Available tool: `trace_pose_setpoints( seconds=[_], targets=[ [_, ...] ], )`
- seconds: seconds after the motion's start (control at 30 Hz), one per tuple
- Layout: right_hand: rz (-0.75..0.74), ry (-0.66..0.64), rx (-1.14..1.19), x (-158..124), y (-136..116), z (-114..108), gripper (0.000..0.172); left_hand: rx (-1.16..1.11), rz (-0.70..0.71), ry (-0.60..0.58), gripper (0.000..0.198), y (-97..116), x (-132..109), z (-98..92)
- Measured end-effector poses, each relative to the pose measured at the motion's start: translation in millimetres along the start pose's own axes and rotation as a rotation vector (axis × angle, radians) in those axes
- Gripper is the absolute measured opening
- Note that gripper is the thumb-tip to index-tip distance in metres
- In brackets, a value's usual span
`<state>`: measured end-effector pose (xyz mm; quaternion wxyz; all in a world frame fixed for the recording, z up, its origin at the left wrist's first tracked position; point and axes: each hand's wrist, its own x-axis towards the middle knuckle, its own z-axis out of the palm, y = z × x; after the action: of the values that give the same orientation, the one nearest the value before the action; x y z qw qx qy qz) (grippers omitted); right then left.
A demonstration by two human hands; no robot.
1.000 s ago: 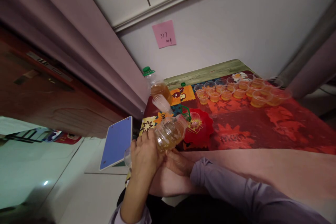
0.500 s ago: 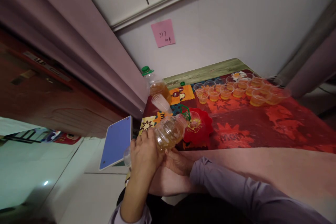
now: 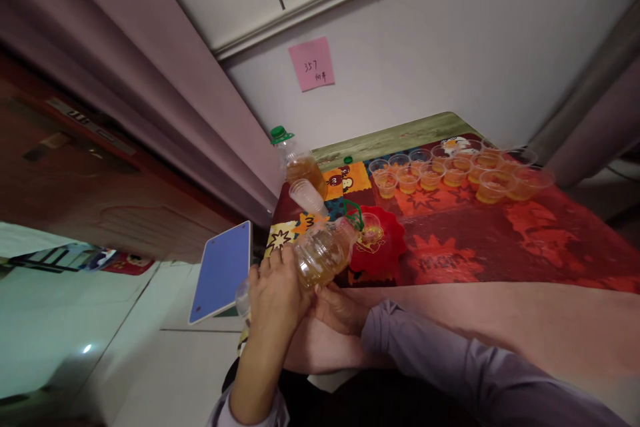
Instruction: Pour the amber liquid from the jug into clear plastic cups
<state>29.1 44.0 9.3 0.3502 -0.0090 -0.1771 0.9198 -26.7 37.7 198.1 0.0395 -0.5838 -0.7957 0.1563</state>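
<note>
A clear plastic bottle (image 3: pixel 324 253) with yellowish liquid is tilted, its neck towards the upper right. My left hand (image 3: pixel 277 290) is wrapped around its lower body. Fingers of my right hand (image 3: pixel 337 307) support the bottle from beneath. A green handle hangs at the bottle's neck, over a clear plastic cup (image 3: pixel 371 227) that stands on a red scalloped plate (image 3: pixel 397 247). The bottle's mouth is at the cup, though I cannot make out a stream of liquid. Part of the bottle's base is hidden behind my left hand.
Rows of clear cups (image 3: pixel 430 175) holding orange-yellow liquid stand along the back right. A big bottle (image 3: pixel 305 170) with a green cap and a leaning stack of cups (image 3: pixel 307 196) are behind my hands. A loose green cap (image 3: pixel 348 160) lies nearby. A blue board (image 3: pixel 223 270) is at left.
</note>
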Motion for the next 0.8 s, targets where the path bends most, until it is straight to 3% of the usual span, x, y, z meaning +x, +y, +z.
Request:
trace_pose_setpoints(
  seconds=[0.8],
  targets=[
    [-0.005,-0.003,0.025,1.3,2.9,-2.3,0.065,0.008,0.013,0.016,0.058,-0.1,0.0,-1.2]
  ],
)
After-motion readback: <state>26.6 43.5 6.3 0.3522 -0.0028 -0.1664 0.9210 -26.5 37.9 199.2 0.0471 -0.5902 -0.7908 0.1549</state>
